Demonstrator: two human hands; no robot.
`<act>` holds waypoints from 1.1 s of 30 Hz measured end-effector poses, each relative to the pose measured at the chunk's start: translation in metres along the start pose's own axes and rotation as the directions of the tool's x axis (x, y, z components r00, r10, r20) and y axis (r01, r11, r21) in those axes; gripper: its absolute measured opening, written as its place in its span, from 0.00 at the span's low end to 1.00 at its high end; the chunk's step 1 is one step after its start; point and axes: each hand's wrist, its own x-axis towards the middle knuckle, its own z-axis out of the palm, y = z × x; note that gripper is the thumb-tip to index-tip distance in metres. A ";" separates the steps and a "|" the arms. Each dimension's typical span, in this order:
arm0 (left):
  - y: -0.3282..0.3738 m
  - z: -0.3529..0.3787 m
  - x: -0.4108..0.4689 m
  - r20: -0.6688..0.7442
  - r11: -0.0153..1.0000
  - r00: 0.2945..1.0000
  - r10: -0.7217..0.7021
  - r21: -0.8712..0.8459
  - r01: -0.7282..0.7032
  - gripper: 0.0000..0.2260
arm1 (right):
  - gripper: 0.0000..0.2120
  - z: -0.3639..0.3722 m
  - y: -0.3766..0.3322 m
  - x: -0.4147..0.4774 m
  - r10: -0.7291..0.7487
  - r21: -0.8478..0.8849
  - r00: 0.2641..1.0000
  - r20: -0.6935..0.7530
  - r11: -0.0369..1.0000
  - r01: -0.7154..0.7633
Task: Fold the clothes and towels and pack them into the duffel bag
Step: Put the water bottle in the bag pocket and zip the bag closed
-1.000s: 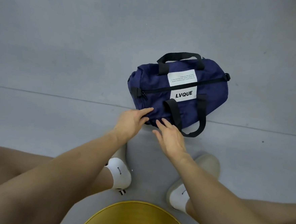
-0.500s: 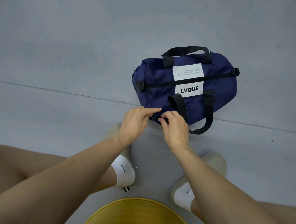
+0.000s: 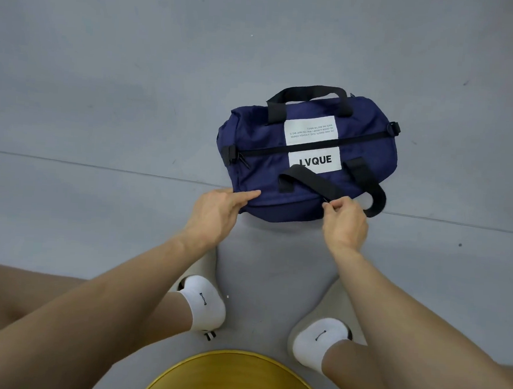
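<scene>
Duffel bag [image 3: 258, 146] centre frame, zipped, long axis left-right; left grip [image 3: 214, 212] flat-fingered, pressing lower-left corner; right grip [image 3: 344, 223] pinching lower strap [image 3: 310, 182]

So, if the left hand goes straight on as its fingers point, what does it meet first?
The navy duffel bag: the left hand points at its near side, and its fingertips seem to touch the fabric, though depth is unclear.

Duffel bag [image 3: 261, 152]: navy, black handles, white "LVQUE" label; zipped shut, lying on grey floor [image 3: 104, 92].
</scene>
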 end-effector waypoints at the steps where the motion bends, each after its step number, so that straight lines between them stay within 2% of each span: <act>1: 0.001 0.001 0.000 -0.007 1.000 1.000 0.005 -0.009 -0.005 0.16 | 0.07 -0.001 0.000 0.004 -0.010 -0.019 1.000 0.007 1.000 0.011; 4: 0.003 0.001 0.001 0.035 1.000 0.999 -0.014 -0.010 0.014 0.17 | 0.08 0.005 0.000 0.004 0.012 0.020 1.000 0.018 1.000 -0.012; 7: 0.005 -0.017 0.004 0.103 0.993 0.994 -0.035 0.112 0.023 0.23 | 0.08 0.006 0.007 0.001 -0.035 0.021 0.999 0.021 0.999 0.034; 9: 0.007 -0.034 0.010 0.027 0.984 0.998 -0.049 0.172 0.043 0.26 | 0.08 0.002 0.011 0.001 -0.131 0.002 0.991 0.022 0.991 0.131; 11: 0.009 -0.050 0.023 -0.127 0.983 0.992 -0.008 0.182 0.031 0.24 | 0.13 -0.002 0.008 0.002 -0.205 -0.015 0.979 0.018 0.979 0.206; 13: 0.008 -0.063 0.048 -0.251 0.985 0.967 0.031 0.174 0.014 0.21 | 0.16 -0.004 0.000 0.000 -0.224 -0.016 0.975 0.015 0.974 0.224; 14: 0.009 -0.069 0.063 -0.260 0.985 0.965 0.029 0.172 0.016 0.22 | 0.16 -0.004 -0.004 -0.003 -0.218 -0.001 0.976 0.019 0.976 0.218; 15: 0.009 -0.073 0.078 -0.228 0.987 0.974 0.001 0.159 0.037 0.25 | 0.17 -0.003 -0.007 -0.008 -0.207 0.022 0.978 0.033 0.978 0.206; 17: 0.013 -0.079 0.100 -0.042 0.982 0.989 -0.139 0.124 0.144 0.35 | 0.17 0.004 -0.013 -0.022 -0.173 0.081 0.981 0.086 0.983 0.166; 18: 0.018 -0.080 0.104 0.033 0.970 0.975 -0.219 0.112 0.214 0.40 | 0.16 0.006 -0.016 -0.029 -0.157 0.113 0.983 0.098 0.983 0.146; 20: 0.025 -0.075 0.104 0.076 0.929 0.926 -0.371 0.029 0.370 0.48 | 0.13 0.005 -0.023 -0.030 -0.135 0.184 0.990 0.036 0.975 0.127; 22: 0.035 -0.066 0.091 0.114 0.831 0.849 -0.516 -0.172 0.528 0.50 | 0.10 -0.008 -0.029 -0.007 -0.144 0.223 0.984 -0.107 0.961 0.165; 23: 0.035 -0.056 0.081 0.155 0.763 0.812 -0.562 -0.280 0.582 0.47 | 0.10 -0.018 -0.029 0.012 -0.155 0.209 0.973 -0.172 0.959 0.190; 25: 0.032 -0.035 0.058 0.240 0.658 0.756 -0.609 -0.379 0.650 0.34 | 0.17 -0.042 -0.029 0.055 -0.213 0.085 0.960 -0.179 0.969 0.231; 27: 0.025 -0.016 0.043 0.265 0.632 0.731 -0.629 -0.374 0.679 0.22 | 0.23 -0.067 -0.027 0.098 -0.372 -0.194 0.925 -0.074 0.915 0.353; 29: 0.024 -0.008 0.040 0.273 0.583 0.702 -0.657 -0.407 0.703 0.15 | 0.26 -0.090 -0.026 0.134 -0.497 -0.416 0.861 0.112 0.763 0.494; 31: 0.026 -0.008 0.043 0.268 0.533 0.692 -0.670 -0.475 0.700 0.07 | 0.29 -0.106 -0.028 0.165 -0.465 -0.487 0.845 0.264 0.692 0.533; 33: 0.023 -0.011 0.048 0.261 0.521 0.698 -0.667 -0.506 0.687 0.05 | 0.32 -0.110 -0.031 0.187 -0.396 -0.496 0.850 0.349 0.692 0.526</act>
